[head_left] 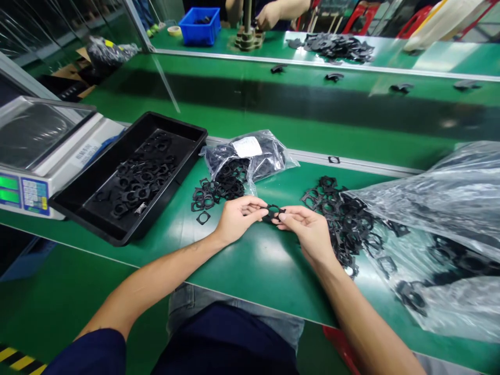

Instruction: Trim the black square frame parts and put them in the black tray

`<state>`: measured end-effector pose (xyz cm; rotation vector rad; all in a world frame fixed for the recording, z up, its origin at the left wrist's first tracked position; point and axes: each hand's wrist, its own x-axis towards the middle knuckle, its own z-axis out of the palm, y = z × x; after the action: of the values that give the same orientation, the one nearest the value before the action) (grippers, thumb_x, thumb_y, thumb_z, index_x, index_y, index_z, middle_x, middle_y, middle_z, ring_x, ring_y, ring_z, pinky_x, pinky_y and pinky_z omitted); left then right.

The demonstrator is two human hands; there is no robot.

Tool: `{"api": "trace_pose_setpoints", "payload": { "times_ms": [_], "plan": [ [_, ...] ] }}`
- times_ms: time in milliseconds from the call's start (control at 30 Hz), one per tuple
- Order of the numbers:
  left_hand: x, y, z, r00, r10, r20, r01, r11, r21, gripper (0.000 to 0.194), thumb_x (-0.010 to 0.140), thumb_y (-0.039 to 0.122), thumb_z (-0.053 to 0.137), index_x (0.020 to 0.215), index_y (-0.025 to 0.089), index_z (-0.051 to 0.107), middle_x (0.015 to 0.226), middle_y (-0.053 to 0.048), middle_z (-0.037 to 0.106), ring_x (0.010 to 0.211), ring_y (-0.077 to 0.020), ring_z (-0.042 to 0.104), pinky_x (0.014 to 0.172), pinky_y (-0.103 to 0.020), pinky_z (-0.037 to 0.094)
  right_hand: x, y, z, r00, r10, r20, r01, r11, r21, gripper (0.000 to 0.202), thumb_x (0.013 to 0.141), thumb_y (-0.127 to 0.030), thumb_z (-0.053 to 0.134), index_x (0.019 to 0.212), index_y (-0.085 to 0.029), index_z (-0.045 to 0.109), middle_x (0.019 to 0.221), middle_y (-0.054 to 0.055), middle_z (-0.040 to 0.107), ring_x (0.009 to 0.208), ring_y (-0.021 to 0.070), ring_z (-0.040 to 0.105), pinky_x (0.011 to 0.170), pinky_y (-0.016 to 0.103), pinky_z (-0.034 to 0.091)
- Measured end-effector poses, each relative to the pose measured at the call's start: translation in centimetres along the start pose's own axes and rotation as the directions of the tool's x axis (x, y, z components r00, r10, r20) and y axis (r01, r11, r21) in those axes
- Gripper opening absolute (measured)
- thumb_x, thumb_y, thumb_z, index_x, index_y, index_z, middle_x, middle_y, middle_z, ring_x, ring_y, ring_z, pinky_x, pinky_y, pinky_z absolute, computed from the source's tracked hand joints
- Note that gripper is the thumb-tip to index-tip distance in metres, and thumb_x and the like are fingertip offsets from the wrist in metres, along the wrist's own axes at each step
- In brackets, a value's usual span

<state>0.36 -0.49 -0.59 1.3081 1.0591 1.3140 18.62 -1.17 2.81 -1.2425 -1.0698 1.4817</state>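
I've got a black ring-holed plate [269, 215] up over the green tabletop [253, 265], left hand [237, 219] pinched closed on one side, right hand [312, 229] pinching the other, likely to keep it steady (one piece or two, I can't tell). Loose plates [349, 226] hem my right, the black tray [156, 202] my left; between, tabletop runs to the near edge [250, 301].

ring part [272, 214]: black | tray [167, 196]: black | worktop [250, 265]: green | bin [198, 30]: blue (floor marking [20, 361]: yellow-black stripes)
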Motion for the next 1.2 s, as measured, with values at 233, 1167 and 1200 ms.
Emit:
{"api": "trace_pose_setpoints", "payload": {
  "times_ms": [233, 1167, 1200],
  "plan": [
    [-0.39, 0.43, 0.26, 0.990, 0.136, -0.040, -0.132, 0.987, 0.097, 0.021, 0.087, 0.037, 0.072, 0.092, 0.017, 0.075, 0.086, -0.004, 0.073, 0.070, -0.0121, 0.071, 0.069, -0.025, 0.062, -0.09, 0.34, 0.26, 0.998, -0.055, -0.043, 0.053, 0.997, -0.049, 0.036, 0.067, -0.047, 0.088, 0.085, -0.019, 0.075, 0.076, 0.005, 0.076, 0.076, 0.0231, 0.077, 0.072, 0.036, 0.065],
    [-0.44, 0.90, 0.34, 0.988, 0.146, -0.052, -0.131, 0.968, 0.214, 0.009, 0.085, 0.024, 0.070, 0.082, 0.016, 0.068, 0.074, 0.000, 0.067, 0.066, -0.0093, 0.060, 0.064, -0.020, 0.050, -0.44, 0.08, 0.65, 0.998, -0.034, 0.046, 0.033, 0.999, 0.024, 0.036, 0.063, -0.044, 0.092, 0.082, -0.019, 0.075, 0.071, 0.003, 0.075, 0.071, 0.0209, 0.077, 0.067, 0.030, 0.064],
    [-0.44, 0.92, 0.31, 0.987, 0.154, -0.047, -0.140, 0.965, 0.223, 0.009, 0.085, 0.024, 0.070, 0.081, 0.016, 0.068, 0.075, 0.000, 0.066, 0.067, -0.0094, 0.060, 0.064, -0.020, 0.051, -0.44, 0.11, 0.63, 0.998, -0.036, 0.052, 0.035, 0.999, 0.019, 0.036, 0.064, -0.044, 0.091, 0.082, -0.019, 0.075, 0.072, 0.003, 0.075, 0.071, 0.0209, 0.077, 0.068, 0.030, 0.064]
  ]
}}
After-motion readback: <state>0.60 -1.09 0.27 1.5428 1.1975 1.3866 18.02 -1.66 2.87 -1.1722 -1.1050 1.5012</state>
